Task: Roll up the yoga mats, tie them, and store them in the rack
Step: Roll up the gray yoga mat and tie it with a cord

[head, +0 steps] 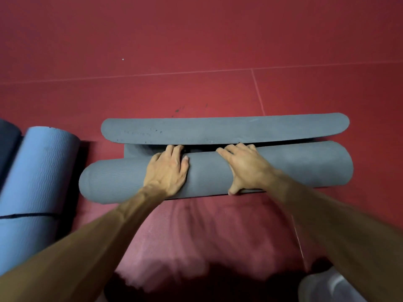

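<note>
1. Grey mat [283, 164] lies crosswise on the red floor [196, 40], almost fully rolled; the roll sits nearest the person.
2. Its loose end [224, 128] remains unrolled on the far side, touching the roll, with the edge curling up.
3. Left hand [166, 168] is on top of the roll, left of middle: palm down, fingers bent over the crest, tips tucked into the gap between the roll and the loose end.
4. Right hand [244, 166] is on the roll near its middle: fingers spread and wrapped over the top, thumb hooked under the near side. It grips the roll.
5. Both forearms reach in from the bottom of the view.
6. Blue mat [37, 171], rolled, lies on the floor to the left, apart from the grey one, with a black strap [28, 215] around it.
7. Darker roll [7, 138] at the far left edge, just beside the blue one; mostly cut off.
8. Pale blurred object [327, 286] at bottom right; can't tell what it is.
</note>
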{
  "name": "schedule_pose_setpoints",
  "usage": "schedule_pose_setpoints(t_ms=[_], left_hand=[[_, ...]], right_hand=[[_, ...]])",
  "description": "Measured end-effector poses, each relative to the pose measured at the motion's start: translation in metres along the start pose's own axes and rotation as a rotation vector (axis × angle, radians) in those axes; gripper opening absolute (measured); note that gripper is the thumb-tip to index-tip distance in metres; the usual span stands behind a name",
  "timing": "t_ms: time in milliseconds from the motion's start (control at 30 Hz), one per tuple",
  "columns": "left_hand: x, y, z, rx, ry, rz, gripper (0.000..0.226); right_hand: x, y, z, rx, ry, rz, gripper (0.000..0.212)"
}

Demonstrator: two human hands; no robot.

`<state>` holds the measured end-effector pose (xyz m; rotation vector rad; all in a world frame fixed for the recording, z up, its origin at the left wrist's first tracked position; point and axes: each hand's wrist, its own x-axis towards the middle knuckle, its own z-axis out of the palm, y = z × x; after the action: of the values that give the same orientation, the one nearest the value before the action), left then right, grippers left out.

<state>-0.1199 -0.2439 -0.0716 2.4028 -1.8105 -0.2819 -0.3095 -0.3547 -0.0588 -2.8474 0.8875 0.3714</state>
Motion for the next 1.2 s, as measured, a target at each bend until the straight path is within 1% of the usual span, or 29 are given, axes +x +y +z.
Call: schedule_pose_setpoints(t_ms=[67,133,233,333,433,500,600,733,767,833,867,900,933,967,1000,1033,1100,1133,1167,1200], left_hand=[[-0.012,0.001,0.001,0.031,-0.008,-0.004,0.052],[-0.029,0.006,0.002,0.109,0.018,0.016,0.052],[-0.058,0.015,0.011,0.197,0.001,0.012,0.054],[-0.071,0.020,0.016,0.197,-0.004,-0.028,0.053],[-0.065,0.017,0.016,0.214,0.000,-0.004,0.052],[-0.060,0.016,0.013,0.226,-0.013,0.002,0.054],[-0.046,0.017,0.007,0.224,-0.075,-0.037,0.060],[-0.019,0.013,0.003,0.200,-0.187,-0.079,0.051],[-0.014,0.013,0.002,0.174,-0.181,-0.088,0.050],[-0.004,0.009,0.001,0.097,-0.140,-0.107,0.051],[0.001,0.008,0.000,0.064,-0.130,-0.110,0.051],[0.006,0.006,0.000,0.038,-0.123,-0.113,0.050],[0.010,0.005,-0.001,0.020,-0.116,-0.116,0.049],[0.015,0.003,-0.001,0.006,-0.104,-0.118,0.047],[0.019,0.002,-0.002,-0.006,-0.088,-0.121,0.045],[0.023,0.001,-0.002,-0.014,-0.066,-0.119,0.044],[0.030,-0.001,-0.003,-0.028,-0.026,-0.102,0.041],[0.033,-0.001,-0.004,-0.033,-0.014,-0.092,0.040],[0.035,-0.001,-0.005,-0.036,-0.005,-0.083,0.039],[0.038,-0.002,-0.006,-0.038,0.003,-0.074,0.038]], right_hand=[[-0.002,0.001,-0.006,0.064,-0.092,-0.002,0.107],[-0.009,0.001,-0.008,0.126,-0.174,-0.017,0.103],[-0.020,0.000,-0.005,0.188,-0.253,-0.036,0.103],[-0.027,-0.002,-0.001,0.178,-0.271,-0.042,0.106],[-0.031,-0.002,0.001,0.256,-0.247,-0.018,0.110],[-0.036,-0.002,0.003,0.296,-0.216,-0.010,0.107],[-0.046,0.002,0.007,0.291,-0.138,-0.006,0.101],[-0.059,0.008,0.013,0.268,0.007,0.005,0.085],[-0.061,0.008,0.016,0.260,0.096,0.000,0.078],[-0.061,0.005,0.028,0.210,0.380,-0.011,0.065],[-0.060,0.004,0.034,0.177,0.486,-0.002,0.060],[-0.057,0.004,0.040,0.146,0.554,0.011,0.057],[-0.056,0.004,0.043,0.124,0.582,0.022,0.055],[-0.054,0.003,0.045,0.111,0.596,0.026,0.056],[-0.054,0.002,0.047,0.105,0.571,0.025,0.063],[-0.053,0.002,0.048,0.085,0.518,0.023,0.076],[-0.053,-0.001,0.047,0.018,0.359,0.039,0.115],[-0.052,-0.003,0.046,-0.005,0.291,0.061,0.130],[-0.050,-0.004,0.046,-0.024,0.251,0.087,0.139],[-0.046,-0.005,0.045,-0.041,0.229,0.112,0.144]])
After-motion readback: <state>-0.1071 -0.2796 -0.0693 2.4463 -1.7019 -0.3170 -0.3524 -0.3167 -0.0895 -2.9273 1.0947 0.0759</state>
